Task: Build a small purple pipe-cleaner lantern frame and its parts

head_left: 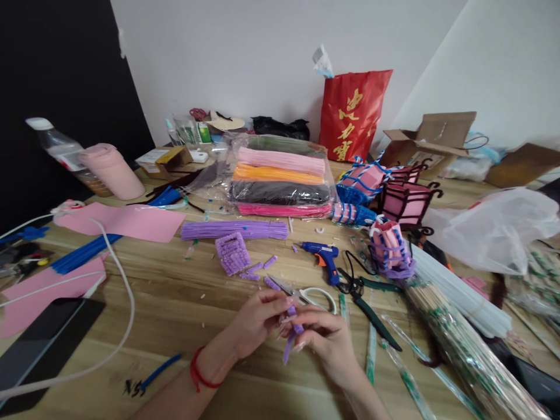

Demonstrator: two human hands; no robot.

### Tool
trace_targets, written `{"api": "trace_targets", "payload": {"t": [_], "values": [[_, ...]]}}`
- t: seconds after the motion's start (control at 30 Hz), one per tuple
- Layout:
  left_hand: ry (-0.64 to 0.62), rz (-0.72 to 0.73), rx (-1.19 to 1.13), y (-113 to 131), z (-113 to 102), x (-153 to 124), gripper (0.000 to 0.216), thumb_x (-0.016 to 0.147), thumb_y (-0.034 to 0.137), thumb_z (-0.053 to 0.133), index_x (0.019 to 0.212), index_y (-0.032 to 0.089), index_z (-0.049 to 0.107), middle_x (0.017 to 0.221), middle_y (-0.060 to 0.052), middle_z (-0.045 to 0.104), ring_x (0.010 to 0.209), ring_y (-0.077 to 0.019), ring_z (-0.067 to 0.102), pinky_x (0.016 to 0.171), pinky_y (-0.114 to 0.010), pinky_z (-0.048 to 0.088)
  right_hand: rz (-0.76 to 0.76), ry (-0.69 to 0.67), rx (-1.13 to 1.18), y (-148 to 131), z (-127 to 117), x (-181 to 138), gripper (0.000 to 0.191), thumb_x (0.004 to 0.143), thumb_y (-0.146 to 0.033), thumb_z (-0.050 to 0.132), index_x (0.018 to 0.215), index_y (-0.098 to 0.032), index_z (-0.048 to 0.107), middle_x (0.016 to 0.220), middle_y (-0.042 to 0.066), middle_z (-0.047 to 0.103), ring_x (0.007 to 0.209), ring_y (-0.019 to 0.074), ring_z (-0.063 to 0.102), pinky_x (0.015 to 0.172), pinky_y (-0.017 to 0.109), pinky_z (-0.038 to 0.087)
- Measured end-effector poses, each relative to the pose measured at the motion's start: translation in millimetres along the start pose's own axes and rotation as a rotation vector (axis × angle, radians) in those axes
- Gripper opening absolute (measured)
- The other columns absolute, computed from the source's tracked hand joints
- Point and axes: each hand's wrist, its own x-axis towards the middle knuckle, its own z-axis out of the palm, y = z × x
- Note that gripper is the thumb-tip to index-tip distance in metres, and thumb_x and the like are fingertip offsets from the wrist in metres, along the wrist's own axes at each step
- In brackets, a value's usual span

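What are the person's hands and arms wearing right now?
Both hands are bare: no gloves, and no sleeves show on the forearms. The left hand has a red cord bracelet at the wrist; the right hand wears nothing visible. Nails look long.

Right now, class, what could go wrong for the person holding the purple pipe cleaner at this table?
The scissors lie right beyond the left hand and right hand, so a reach forward might catch the blades. The purple pipe cleaner pinched in both hands may have cut wire ends that could prick a fingertip.
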Motion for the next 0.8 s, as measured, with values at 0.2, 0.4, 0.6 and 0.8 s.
{"api": "trace_targets", "payload": {"t": [0.2,0.4,0.6,0.8], "values": [[0.058,-0.050,0.006,-3.3,-3.9,1.3,0.023,0.060,0.030,0.079,0.068,0.010,0.071,0.055,-0.001,0.060,0.047,-0.0079,0.049,0.048,-0.021,0.037,-0.077,0.002,-0.134,-2.9,-2.3,0.9,0.008,0.071,-0.026,0.073,0.078,-0.029,0.076,0.076,0.005,0.073,0.072,0.0217,0.066,0.065,0.029,0.055],[0.008,-0.093,0.012,-4.3,-8.6,2.8,0.023,0.062,0.031,0.077,0.069,0.011,0.071,0.053,0.001,0.056,0.046,-0.0072,0.047,0.048,-0.021,0.037,-0.095,0.013,-0.168,-2.6,-2.6,2.3,0.009,0.072,-0.025,0.072,0.077,-0.031,0.076,0.076,0.003,0.073,0.071,0.0204,0.066,0.065,0.028,0.054],[0.020,-0.101,0.054,-3.2,-6.8,2.4,0.024,0.064,0.033,0.075,0.064,0.010,0.069,0.052,0.001,0.054,0.049,-0.0079,0.046,0.050,-0.021,0.036,-0.103,0.012,-0.169,-2.1,-2.1,3.0,0.010,0.072,-0.023,0.072,0.077,-0.031,0.076,0.075,0.002,0.073,0.070,0.0182,0.066,0.065,0.026,0.053],[0.119,0.082,0.215,-1.4,-8.4,6.1,0.027,0.066,0.039,0.073,0.065,0.013,0.066,0.058,0.001,0.056,0.055,-0.0096,0.047,0.054,-0.022,0.036,-0.004,0.029,0.007,3.2,-5.1,4.6,0.009,0.075,-0.028,0.070,0.082,-0.029,0.075,0.074,0.002,0.072,0.067,0.0180,0.066,0.065,0.029,0.052]]}}
